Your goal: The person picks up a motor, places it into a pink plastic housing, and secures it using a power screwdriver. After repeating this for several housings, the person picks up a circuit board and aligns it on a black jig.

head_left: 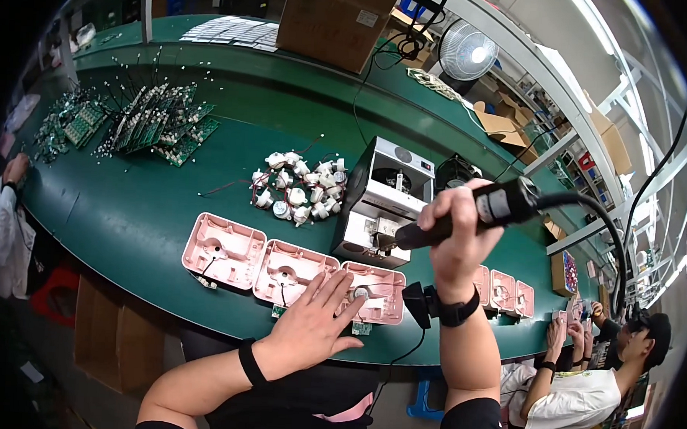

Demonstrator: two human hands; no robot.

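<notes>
My right hand (460,239) is wrapped round a black electric screwdriver (509,202) with a thick cable. The tool lies nearly level, its tip at the front of a silver and black screw feeder (356,229). My left hand (312,320) rests with fingers stretched out across the right-hand pink plastic housing (386,299) and the edge of the middle pink housing (276,261). A round white part (361,293) sits in the right-hand housing beside my fingertips. To the left is another pink housing (225,248) with a black wire inside. Small green circuit boards (362,329) stick out below the housings.
A pile of small white motors (299,186) lies behind the housings. Stacked circuit boards with wires (152,122) stand at far left. More pink housings (503,290) lie to the right, near a co-worker (581,390). Another person's hand (16,169) is at the left edge.
</notes>
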